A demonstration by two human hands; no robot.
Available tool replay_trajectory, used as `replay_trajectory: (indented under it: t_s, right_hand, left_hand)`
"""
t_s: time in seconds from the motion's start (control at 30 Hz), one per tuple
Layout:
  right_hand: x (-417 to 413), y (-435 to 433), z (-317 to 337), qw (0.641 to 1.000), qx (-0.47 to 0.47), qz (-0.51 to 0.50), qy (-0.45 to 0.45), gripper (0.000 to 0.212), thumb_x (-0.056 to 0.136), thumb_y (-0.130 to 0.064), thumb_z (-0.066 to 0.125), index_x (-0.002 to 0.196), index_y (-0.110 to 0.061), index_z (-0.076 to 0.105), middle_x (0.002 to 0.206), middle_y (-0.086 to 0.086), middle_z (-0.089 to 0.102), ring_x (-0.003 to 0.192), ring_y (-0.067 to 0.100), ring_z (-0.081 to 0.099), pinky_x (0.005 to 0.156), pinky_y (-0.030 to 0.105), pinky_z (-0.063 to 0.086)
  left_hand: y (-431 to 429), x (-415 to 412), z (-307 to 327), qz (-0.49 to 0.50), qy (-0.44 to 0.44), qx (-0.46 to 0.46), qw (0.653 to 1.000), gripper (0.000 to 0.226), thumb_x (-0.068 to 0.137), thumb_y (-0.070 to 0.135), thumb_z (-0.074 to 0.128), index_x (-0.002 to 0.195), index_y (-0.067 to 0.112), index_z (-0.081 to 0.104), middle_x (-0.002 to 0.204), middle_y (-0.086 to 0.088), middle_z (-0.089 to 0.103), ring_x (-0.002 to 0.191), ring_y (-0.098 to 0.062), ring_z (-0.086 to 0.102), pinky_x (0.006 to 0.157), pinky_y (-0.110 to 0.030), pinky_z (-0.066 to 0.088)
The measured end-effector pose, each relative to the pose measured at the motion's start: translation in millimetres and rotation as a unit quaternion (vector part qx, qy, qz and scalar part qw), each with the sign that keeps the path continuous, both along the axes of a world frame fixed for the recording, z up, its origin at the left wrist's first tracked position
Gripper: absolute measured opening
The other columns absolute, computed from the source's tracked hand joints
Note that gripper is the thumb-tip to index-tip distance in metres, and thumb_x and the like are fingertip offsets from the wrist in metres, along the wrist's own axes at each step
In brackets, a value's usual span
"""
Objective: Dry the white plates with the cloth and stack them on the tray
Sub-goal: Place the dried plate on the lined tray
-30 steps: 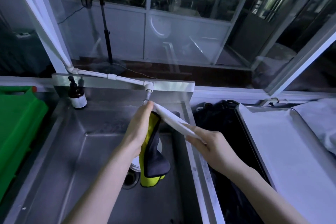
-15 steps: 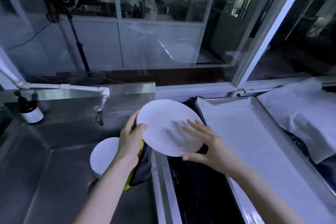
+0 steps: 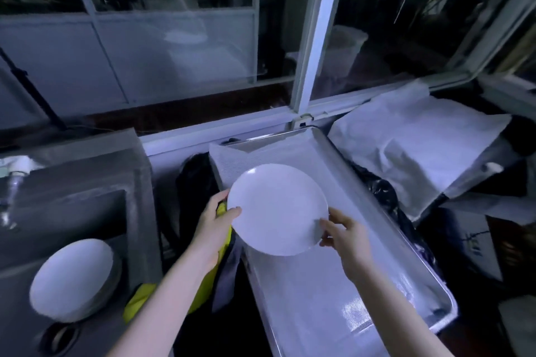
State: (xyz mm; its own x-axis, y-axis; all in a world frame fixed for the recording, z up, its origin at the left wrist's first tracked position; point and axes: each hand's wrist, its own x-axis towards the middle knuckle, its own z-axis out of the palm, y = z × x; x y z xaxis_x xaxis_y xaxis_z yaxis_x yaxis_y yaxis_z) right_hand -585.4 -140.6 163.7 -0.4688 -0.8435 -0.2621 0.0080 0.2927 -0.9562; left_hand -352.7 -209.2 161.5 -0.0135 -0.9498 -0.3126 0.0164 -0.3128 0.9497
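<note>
A round white plate (image 3: 277, 209) is held face up over the near left part of the metal tray (image 3: 374, 229). My left hand (image 3: 214, 226) grips its left rim and also clutches a yellow and dark cloth (image 3: 223, 266) that hangs down below it. My right hand (image 3: 345, 235) pinches the plate's right rim. The tray is lined with white mesh and holds no plates. A stack of white plates (image 3: 71, 278) sits in the steel sink (image 3: 136, 211) at the lower left.
A tap (image 3: 11, 182) juts over the sink at the left. Crumpled white cloth (image 3: 417, 145) lies beyond the tray on the right. Dark black plastic (image 3: 194, 182) fills the gap between sink and tray. Window frames run along the back.
The plate has travelled right from above the sink's edge to above the tray. My right hand shifted from flat on the plate's face to gripping its rim. The view swung right.
</note>
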Motion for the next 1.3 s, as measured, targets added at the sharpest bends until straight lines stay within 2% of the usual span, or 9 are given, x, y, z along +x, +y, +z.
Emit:
replay_trajectory:
  t_s: [0.1, 0.23, 0.37, 0.73, 0.87, 0.97, 1.07, 1.17, 1.3]
  right_hand:
    - [-32, -9, -19, 0.999, 0.011, -0.032, 0.007, 0.026, 0.087, 0.008, 0.058, 0.089, -0.012, 0.073, 0.068, 0.006, 0.057, 0.051, 0.020, 0.047, 0.050, 0.024, 0.050]
    - [-58, -22, -54, 0.998, 0.055, -0.032, 0.023, 0.023, 0.086, 0.006, 0.060, 0.091, -0.011, 0.075, 0.071, 0.007, 0.059, 0.052, 0.020, 0.050, 0.056, 0.032, 0.053]
    - [-72, -32, -81, 0.995, 0.078, -0.042, 0.045, 0.014, 0.085, 0.005, 0.060, 0.093, 0.004, 0.071, 0.069, 0.009, 0.054, 0.047, 0.013, 0.050, 0.061, 0.037, 0.051]
    - [-80, -36, -112, 0.985, 0.119, -0.034, 0.122, 0.013, 0.083, -0.003, 0.064, 0.083, -0.013, 0.072, 0.054, -0.006, 0.057, 0.055, 0.025, 0.061, 0.062, 0.030, 0.042]
    - [-77, -37, -113, 0.975, 0.155, -0.038, 0.155, 0.021, 0.086, -0.009, 0.066, 0.106, -0.010, 0.073, 0.069, -0.001, 0.065, 0.078, 0.031, 0.066, 0.066, 0.027, 0.040]
    - [-61, -38, -99, 0.961, 0.140, -0.064, 0.229, 0.041, 0.089, -0.020, 0.071, 0.129, -0.018, 0.064, 0.113, 0.007, 0.056, 0.100, 0.025, 0.059, 0.084, 0.026, 0.039]
    - [-12, -35, -61, 0.973, 0.022, 0.084, 0.216, 0.034, 0.088, -0.025, 0.074, 0.121, -0.026, 0.068, 0.110, 0.002, 0.059, 0.080, 0.019, 0.057, 0.077, 0.015, 0.043]
    - [58, -29, -36, 0.940, -0.009, 0.299, 0.165, 0.041, 0.086, -0.034, 0.076, 0.125, -0.032, 0.065, 0.104, -0.011, 0.065, 0.077, 0.007, 0.058, 0.074, 0.014, 0.046]
    - [139, -31, -38, 0.887, -0.034, 0.430, 0.165, 0.083, 0.074, -0.043, 0.080, 0.147, -0.038, 0.041, 0.130, -0.020, 0.059, 0.109, -0.002, 0.058, 0.091, 0.018, 0.047]
  left_hand:
    - [-21, -24, -15, -0.033, -0.011, 0.036, 0.999, 0.040, 0.088, -0.005, 0.056, 0.107, 0.028, 0.069, 0.117, 0.001, 0.068, 0.111, -0.015, 0.060, 0.090, -0.026, 0.049]
    - [-41, -52, -30, -0.090, -0.073, 0.048, 0.992, 0.052, 0.084, -0.014, 0.052, 0.121, 0.022, 0.064, 0.115, 0.002, 0.065, 0.100, -0.009, 0.059, 0.068, -0.007, 0.045]
    - [-55, -70, -53, -0.135, -0.140, 0.047, 0.980, 0.059, 0.080, -0.013, 0.051, 0.120, 0.030, 0.060, 0.120, 0.001, 0.061, 0.111, -0.018, 0.055, 0.072, -0.015, 0.041]
    - [-59, -83, -83, -0.153, -0.226, 0.078, 0.959, 0.066, 0.085, -0.014, 0.045, 0.138, 0.025, 0.053, 0.110, 0.003, 0.059, 0.065, -0.004, 0.047, 0.047, -0.007, 0.037]
    - [-55, -79, -76, -0.149, -0.217, 0.066, 0.962, 0.058, 0.091, -0.004, 0.049, 0.140, 0.026, 0.049, 0.106, 0.015, 0.056, 0.080, -0.006, 0.055, 0.060, -0.009, 0.042]
    - [-47, -65, -66, -0.128, -0.211, 0.024, 0.969, 0.049, 0.093, 0.004, 0.052, 0.136, 0.027, 0.051, 0.128, 0.000, 0.056, 0.105, -0.023, 0.058, 0.077, -0.024, 0.041]
    - [-35, -38, -48, -0.109, -0.171, -0.028, 0.979, 0.046, 0.091, 0.002, 0.054, 0.128, 0.031, 0.056, 0.121, -0.009, 0.061, 0.096, -0.022, 0.061, 0.078, -0.027, 0.048]
    - [-21, 2, -21, -0.102, -0.103, -0.046, 0.988, 0.058, 0.087, -0.007, 0.051, 0.129, 0.033, 0.055, 0.121, 0.010, 0.058, 0.081, 0.018, 0.054, 0.072, 0.000, 0.039]
    - [-7, 75, -1, -0.054, -0.048, -0.032, 0.997, 0.084, 0.064, -0.001, 0.050, 0.127, 0.055, 0.052, 0.104, 0.000, 0.063, 0.077, -0.019, 0.050, 0.069, -0.034, 0.040]
